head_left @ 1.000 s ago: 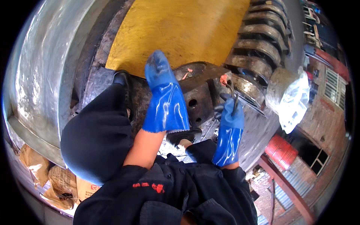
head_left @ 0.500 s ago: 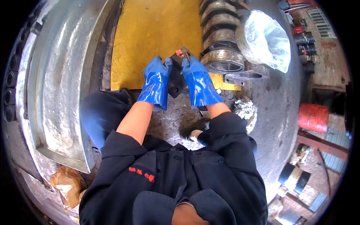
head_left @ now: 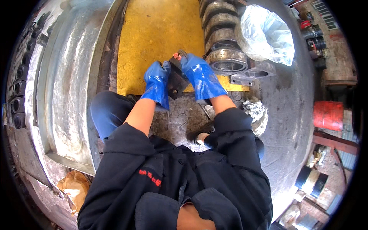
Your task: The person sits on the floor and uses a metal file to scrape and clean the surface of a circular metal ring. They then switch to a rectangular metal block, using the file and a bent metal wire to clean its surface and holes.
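Observation:
Both of my hands wear blue rubber gloves and are raised over the near end of a yellow board (head_left: 161, 27). Between them is a dark, flat metal part (head_left: 178, 79), tilted, with a round hole in its near end. My left hand (head_left: 156, 72) has its fingers curled in at the part's left edge. On the other side, my right hand (head_left: 194, 69) closes around the part's upper right end. A small orange-red patch (head_left: 177, 56) shows beside the right fingertips; whether it belongs to the part or to a rag is unclear. The gloves hide much of the grip.
A row of thick metal rings (head_left: 226, 61) runs along the board's right side, with a clear plastic bag (head_left: 268, 34) beside it. Left stands a long metal trough (head_left: 69, 88). A crumpled whitish bundle (head_left: 255, 115) lies near my right forearm; a brown paper bag (head_left: 74, 188) sits lower left.
My hands have shifted slightly left with the dark metal part. The part now shows more of its face and its hole between the gloves. The whole view has moved a little.

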Motion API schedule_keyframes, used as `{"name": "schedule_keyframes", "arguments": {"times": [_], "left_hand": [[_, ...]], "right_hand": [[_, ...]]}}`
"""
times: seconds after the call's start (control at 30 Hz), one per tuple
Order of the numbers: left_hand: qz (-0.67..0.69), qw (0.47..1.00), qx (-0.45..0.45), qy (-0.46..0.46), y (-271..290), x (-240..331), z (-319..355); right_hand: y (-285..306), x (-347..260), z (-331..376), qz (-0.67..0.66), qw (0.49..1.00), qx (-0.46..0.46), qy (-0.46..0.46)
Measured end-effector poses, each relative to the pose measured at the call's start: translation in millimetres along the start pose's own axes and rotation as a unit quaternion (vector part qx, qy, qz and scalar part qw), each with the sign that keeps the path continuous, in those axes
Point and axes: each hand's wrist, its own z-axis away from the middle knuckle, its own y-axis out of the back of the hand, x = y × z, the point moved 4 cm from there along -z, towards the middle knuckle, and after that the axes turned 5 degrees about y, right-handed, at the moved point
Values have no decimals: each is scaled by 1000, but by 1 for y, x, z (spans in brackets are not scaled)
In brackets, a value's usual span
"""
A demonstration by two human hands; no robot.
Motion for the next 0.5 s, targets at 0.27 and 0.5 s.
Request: {"name": "schedule_keyframes", "arguments": {"times": [0.27, 0.5], "left_hand": [[16, 1000, 9, -25, -6, 20, 0], [-12, 999, 26, 15, 13, -13, 0]], "right_hand": [[-18, 33, -9, -12, 998, 62, -2], [32, -31, 21, -40, 997, 40, 55]]}}
